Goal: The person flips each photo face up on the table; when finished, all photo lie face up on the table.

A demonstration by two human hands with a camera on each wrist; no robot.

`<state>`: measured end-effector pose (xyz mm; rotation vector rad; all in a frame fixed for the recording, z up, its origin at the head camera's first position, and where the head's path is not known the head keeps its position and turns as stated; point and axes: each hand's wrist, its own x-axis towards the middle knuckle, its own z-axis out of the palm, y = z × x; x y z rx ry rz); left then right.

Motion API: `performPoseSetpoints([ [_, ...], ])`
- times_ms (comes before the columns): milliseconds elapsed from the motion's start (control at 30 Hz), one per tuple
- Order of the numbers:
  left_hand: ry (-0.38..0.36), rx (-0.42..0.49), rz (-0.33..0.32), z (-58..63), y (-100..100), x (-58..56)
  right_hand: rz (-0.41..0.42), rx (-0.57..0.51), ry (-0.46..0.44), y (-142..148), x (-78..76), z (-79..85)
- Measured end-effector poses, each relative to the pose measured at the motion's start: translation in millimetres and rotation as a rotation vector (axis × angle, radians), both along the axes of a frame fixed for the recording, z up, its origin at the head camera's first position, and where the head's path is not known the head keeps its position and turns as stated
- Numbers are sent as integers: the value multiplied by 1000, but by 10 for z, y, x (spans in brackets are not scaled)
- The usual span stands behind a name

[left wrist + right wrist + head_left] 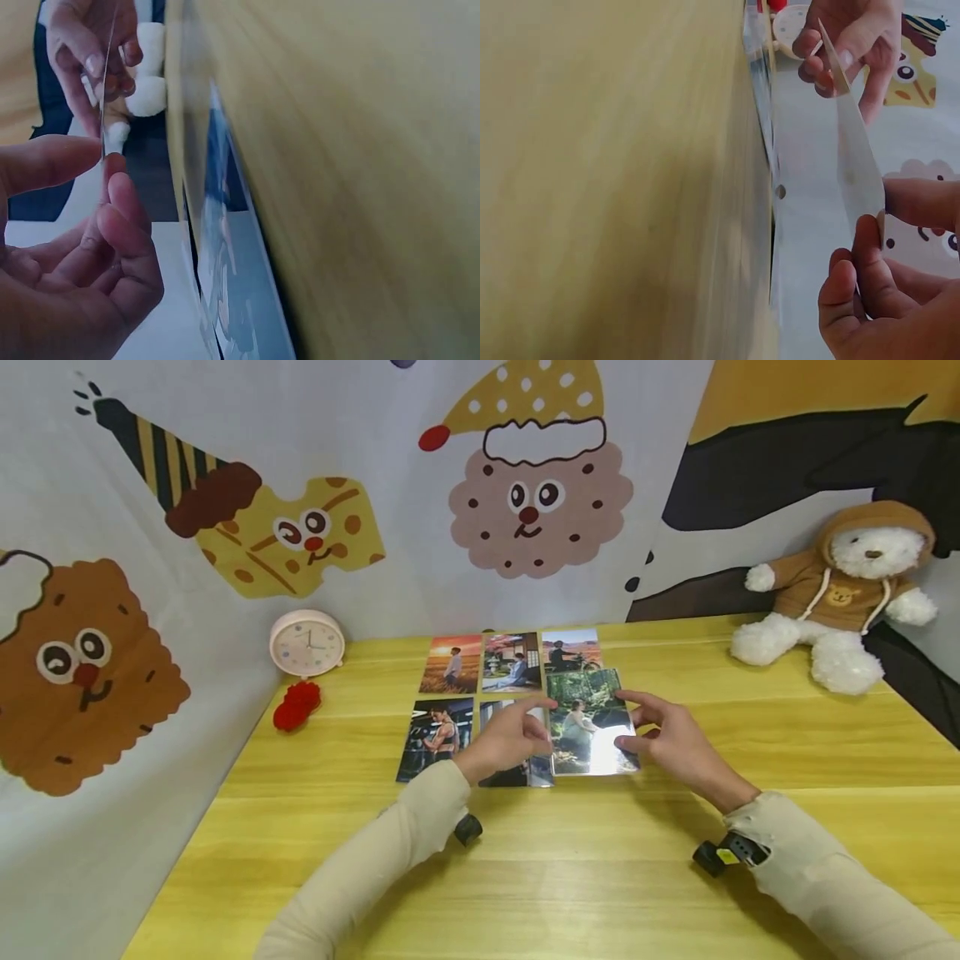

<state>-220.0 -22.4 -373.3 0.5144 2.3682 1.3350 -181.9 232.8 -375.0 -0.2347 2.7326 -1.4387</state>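
A glossy photo print point(581, 714) of a seated person among green trees is held a little above the table. My left hand point(504, 737) pinches its left edge between thumb and finger, and my right hand point(678, 745) pinches the right edge. In the left wrist view the print point(109, 82) appears nearly edge-on; its pale back point(855, 150) shows in the right wrist view. Below lie more photos in two rows: a sunset field point(452, 664), a garden house point(512, 662), a motorcycle rider point(572, 648), a gym scene point(437, 739), and one partly hidden by my left hand point(516, 777).
The photos lie on a yellow wood-grain table point(540, 868). At the back left stand a round clock point(307, 643) and a red fuzzy object point(297, 706). A white teddy bear point(843, 597) in a brown hoodie sits back right, before a cartoon-printed cloth point(405, 552).
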Motion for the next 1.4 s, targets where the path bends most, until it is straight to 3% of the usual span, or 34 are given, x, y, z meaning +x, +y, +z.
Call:
performPoseSetpoints([
  [300,111,-224,-74,-63,168,-10,71,226,46,108,-76,-125],
  [500,126,-366,-121,-82,295,-14,151,357,0,144,-116,-143],
  [833,222,-661,-209,-38,498,-75,184,505,-67,127,-178,-136],
  [1067,288,-732,-240,-31,463,-65,202,588,-34,35,-245,-151],
  [1400,341,-719,-223,21,454,-81,209,618,-26,56,-301,-50],
])
